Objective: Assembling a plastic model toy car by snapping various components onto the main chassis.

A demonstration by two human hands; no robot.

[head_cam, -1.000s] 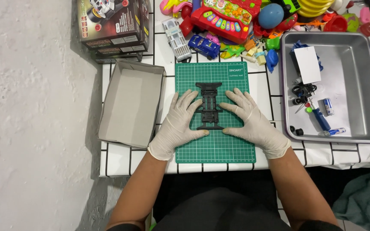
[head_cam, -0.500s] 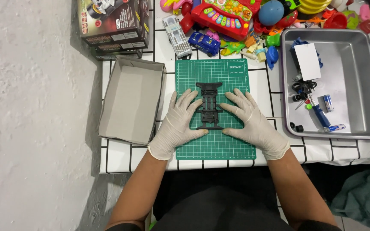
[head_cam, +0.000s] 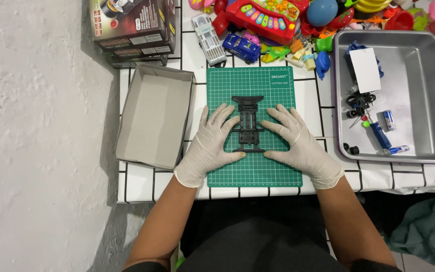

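A black plastic toy-car chassis (head_cam: 248, 123) lies flat in the middle of a green cutting mat (head_cam: 251, 90). Both my hands wear white gloves. My left hand (head_cam: 208, 146) rests flat on the mat with spread fingers, its fingertips touching the chassis's left side. My right hand (head_cam: 296, 143) lies flat on the other side in the same way, fingertips against the chassis's right edge. Neither hand grips anything.
An empty grey cardboard box (head_cam: 154, 116) sits left of the mat. At the right stands a metal tray (head_cam: 424, 90) with a white card, screwdriver, battery and small parts. Colourful toys (head_cam: 273, 20) and a dark printed box (head_cam: 132, 22) crowd the table's back.
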